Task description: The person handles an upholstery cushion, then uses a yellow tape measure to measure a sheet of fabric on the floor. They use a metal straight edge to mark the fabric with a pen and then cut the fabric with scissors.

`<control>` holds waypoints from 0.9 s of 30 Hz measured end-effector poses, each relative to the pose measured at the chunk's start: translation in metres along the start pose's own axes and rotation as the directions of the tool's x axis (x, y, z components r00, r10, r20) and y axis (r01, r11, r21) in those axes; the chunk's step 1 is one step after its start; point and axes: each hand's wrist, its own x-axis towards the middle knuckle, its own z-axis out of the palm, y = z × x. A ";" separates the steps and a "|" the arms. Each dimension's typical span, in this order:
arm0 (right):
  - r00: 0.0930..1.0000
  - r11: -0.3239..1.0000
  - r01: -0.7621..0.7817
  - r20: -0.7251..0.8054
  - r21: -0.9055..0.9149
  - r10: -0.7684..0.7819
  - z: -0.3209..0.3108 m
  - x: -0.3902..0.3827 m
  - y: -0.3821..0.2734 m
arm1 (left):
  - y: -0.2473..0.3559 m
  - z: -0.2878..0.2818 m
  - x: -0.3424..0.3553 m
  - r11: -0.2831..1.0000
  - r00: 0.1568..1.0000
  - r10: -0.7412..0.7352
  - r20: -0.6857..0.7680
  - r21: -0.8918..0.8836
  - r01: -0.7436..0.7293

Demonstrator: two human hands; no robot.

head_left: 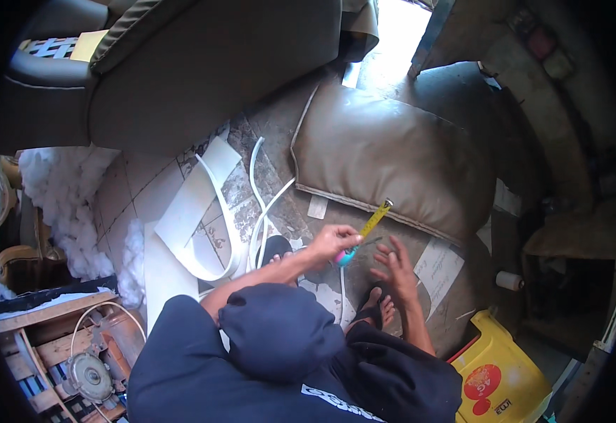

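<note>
Clearly, the brown cushion (392,151) lies flat on the floor, its pale-seamed near edge turned toward the person, and both hands are just short of that edge. The left hand (333,241) has its fingers clamped on the tape measure (375,222), gripping it around the pink and turquoise case; the yellow blade slants out to the cushion's near edge, though whether its metal tip touches the cover I cannot tell. The right hand (397,268) sits just beside the case, also short of the cushion, its fingers spread apart and slightly bent. A sandalled foot (382,309) is below that hand, farther from the cushion. Left of the cushion, white strips (233,243) curl over a white sheet (199,194), with loose stuffing (68,204) well beyond them. A brown sofa (216,77) stands behind and left of the cushion. Near its right front corner lies printed paper (440,273), and farther right a white roll (509,280). Nearer the person than the cushion, to its right, is a yellow plastic stool (516,366).
</note>
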 end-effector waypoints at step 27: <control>0.996 0.007 0.032 0.032 -0.999 -0.084 -0.062 0.120 -0.098 | -0.015 -0.049 0.076 0.971 0.912 -0.096 -0.399 -0.239 -0.003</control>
